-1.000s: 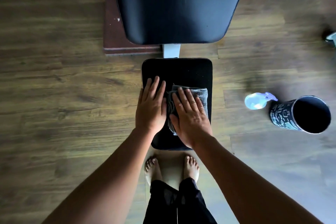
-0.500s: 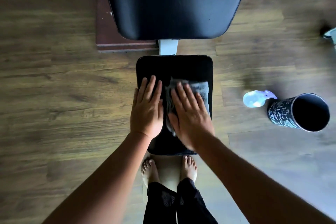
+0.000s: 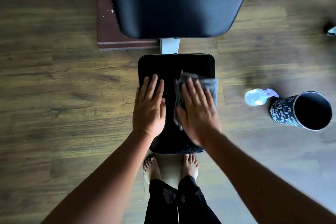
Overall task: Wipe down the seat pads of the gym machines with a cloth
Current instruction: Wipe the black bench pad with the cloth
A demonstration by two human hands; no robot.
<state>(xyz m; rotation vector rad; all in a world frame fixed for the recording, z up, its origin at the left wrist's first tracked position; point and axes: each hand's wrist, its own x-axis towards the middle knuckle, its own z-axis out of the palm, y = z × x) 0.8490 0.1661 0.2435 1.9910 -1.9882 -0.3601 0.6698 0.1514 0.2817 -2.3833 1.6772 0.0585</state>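
Observation:
A small black seat pad [image 3: 161,65] of a gym bench lies below me, with the larger black back pad [image 3: 180,2] beyond it. My left hand [image 3: 150,107] rests flat on the pad's left side, fingers straight. My right hand [image 3: 197,112] presses flat on a folded grey cloth [image 3: 211,87] at the pad's right edge; the cloth hangs slightly over that edge. Most of the cloth is hidden under my palm.
A clear spray bottle [image 3: 256,97] and a black patterned cup [image 3: 301,111] lie on the wood floor to the right. A reddish-brown mat [image 3: 107,31] sits under the bench at back left. My bare feet [image 3: 171,167] stand at the pad's near end.
My right hand has slid the cloth rightward to the pad's right edge. My left hand has stayed flat on the left side.

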